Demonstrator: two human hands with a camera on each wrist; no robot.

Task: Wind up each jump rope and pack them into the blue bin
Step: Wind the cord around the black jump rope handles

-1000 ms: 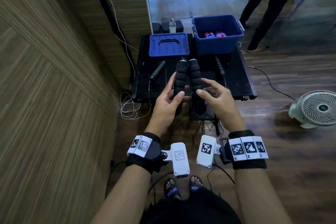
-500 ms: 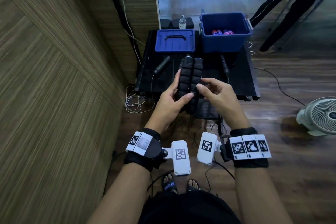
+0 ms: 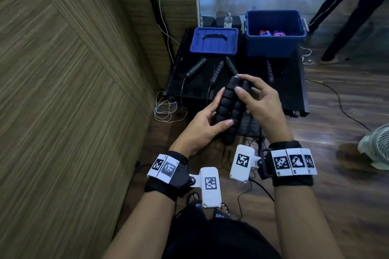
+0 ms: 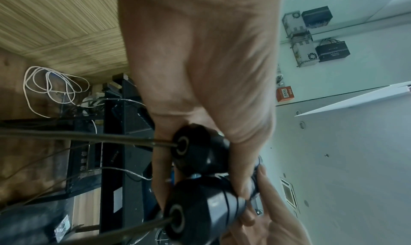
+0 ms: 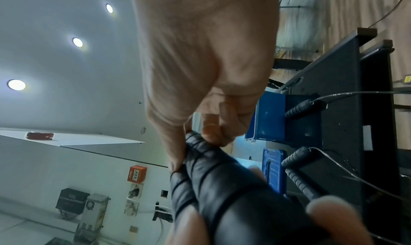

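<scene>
Two black ribbed jump rope handles (image 3: 228, 107) lie side by side in my left hand (image 3: 210, 120), which grips them with thumb across the front; their cords hang below (image 4: 89, 138). My right hand (image 3: 252, 94) pinches the handles' top end (image 5: 200, 143) with thumb and fingers. The blue bin (image 3: 275, 33) stands open at the back right of the black table (image 3: 294, 82), with coloured ropes inside. Several more black handles (image 3: 195, 67) lie on the table before the bin and lid.
A blue lid (image 3: 214, 41) lies left of the bin. A wood-panel wall (image 3: 63, 90) runs along the left. White cable coils (image 3: 168, 109) hang at the table's left corner. A white fan (image 3: 376, 147) sits on the floor at right. A person's legs (image 3: 347, 12) stand behind.
The two handles came together and tilted; my right hand moved up from beside them to their top end. The view shifted closer to the table.
</scene>
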